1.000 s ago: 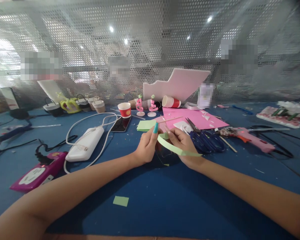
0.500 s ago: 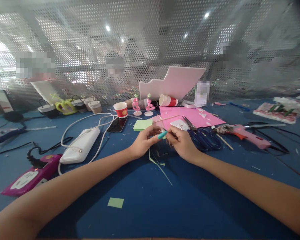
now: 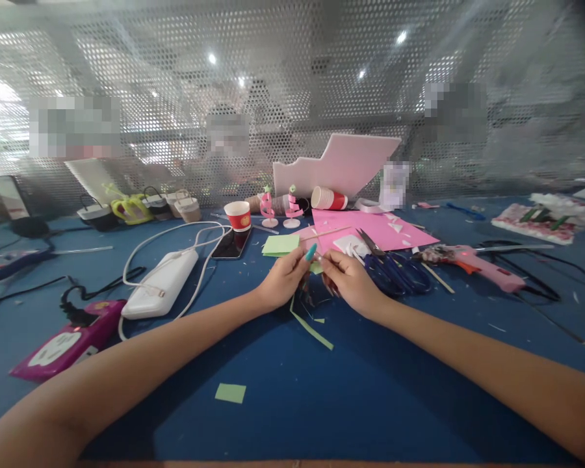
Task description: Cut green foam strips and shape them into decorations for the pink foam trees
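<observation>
My left hand (image 3: 283, 278) and my right hand (image 3: 347, 281) meet above the middle of the blue table. The fingers of both are pinched on a small green paper piece (image 3: 316, 267), partly hidden by the fingertips. A long teal nail shows on my left thumb. Below the hands lies a thin green paper strip (image 3: 312, 329), and a green rectangle (image 3: 231, 393) rests closer to the front edge. Behind my left hand is a stack of light green paper (image 3: 281, 244). Dark blue-handled scissors (image 3: 394, 272) lie beside my right hand.
Pink sheets (image 3: 380, 229), a red cup (image 3: 238, 216) and two small pink spiral figures stand or lie behind the hands. On the right is a pink glue gun (image 3: 492, 268). A phone (image 3: 233, 243), white power bank (image 3: 160, 286) and magenta power strip (image 3: 71, 341) occupy the left.
My thumbs have shifted, with the teal nail now pointing more upward. The fingertips have moved slightly apart. The whole view has shifted a little.
</observation>
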The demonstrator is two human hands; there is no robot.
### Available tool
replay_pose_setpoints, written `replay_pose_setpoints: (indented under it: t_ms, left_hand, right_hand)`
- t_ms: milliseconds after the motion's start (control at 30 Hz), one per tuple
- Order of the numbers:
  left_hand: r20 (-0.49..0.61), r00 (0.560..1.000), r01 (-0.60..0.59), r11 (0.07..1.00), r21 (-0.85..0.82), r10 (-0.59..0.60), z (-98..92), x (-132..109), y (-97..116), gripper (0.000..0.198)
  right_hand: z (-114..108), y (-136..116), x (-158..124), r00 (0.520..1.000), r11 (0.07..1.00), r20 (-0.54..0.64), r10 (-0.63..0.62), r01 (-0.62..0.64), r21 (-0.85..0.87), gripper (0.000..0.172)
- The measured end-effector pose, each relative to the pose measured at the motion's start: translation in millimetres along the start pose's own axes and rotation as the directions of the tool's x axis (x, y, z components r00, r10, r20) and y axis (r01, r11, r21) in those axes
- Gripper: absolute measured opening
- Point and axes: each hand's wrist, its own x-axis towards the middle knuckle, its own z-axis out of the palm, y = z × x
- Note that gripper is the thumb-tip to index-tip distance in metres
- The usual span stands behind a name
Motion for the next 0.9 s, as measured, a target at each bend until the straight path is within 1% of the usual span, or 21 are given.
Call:
replay_pose_setpoints:
  t_ms: [67, 133, 333, 400, 533, 633, 800, 900]
  left_hand:
    - [0.02, 1.0, -0.011, 0.998, 0.056, 0.01, -0.3, -1, 2, 0.032]
    - [0.016, 1.0, -0.014, 0.994, 0.11, 0.013, -0.6, -2, 5, 0.031]
    - [-0.12, 0.992, -0.015, 0.976, 0.218, 0.042, -0.4, -4, 9, 0.032]
    - [-0.149, 0.987, -0.017, 0.962, 0.273, 0.059, 0.3, -4, 10, 0.031]
    - [-0.117, 0.987, -0.062, 0.94, 0.334, 0.107, 1.4, -5, 10, 0.029]
    - [-0.097, 0.988, -0.081, 0.944, 0.32, 0.118, 1.2, -6, 12, 0.028]
    - [-0.094, 0.992, -0.062, 0.967, 0.248, 0.088, -0.1, -7, 13, 0.028]
    - [-0.103, 0.987, -0.098, 0.967, 0.235, 0.125, -0.6, -7, 11, 0.024]
  right_hand:
    - [2, 0, -1, 1.0, 0.999, 0.009, 0.016, -0.017, 0.037, 0.04]
    - [3, 0, -1, 0.999, 0.997, 0.01, 0.035, -0.035, 0.071, 0.04]
    - [5, 1, -4, 0.993, 0.978, -0.01, 0.115, -0.111, 0.178, 0.041]
    - [6, 1, -5, 0.995, 0.984, -0.016, 0.097, -0.093, 0.151, 0.042]
    - [8, 0, -6, 1.0, 0.999, -0.007, 0.027, -0.026, 0.035, 0.04]
    - [8, -1, -7, 1.0, 1.0, 0.013, -0.006, 0.007, -0.024, 0.036]
    - [-1, 0, -4, 0.992, 0.988, 0.067, -0.103, 0.11, -0.109, 0.032]
    - [-6, 1, -1, 0.984, 0.974, 0.098, -0.147, 0.162, -0.161, 0.029]
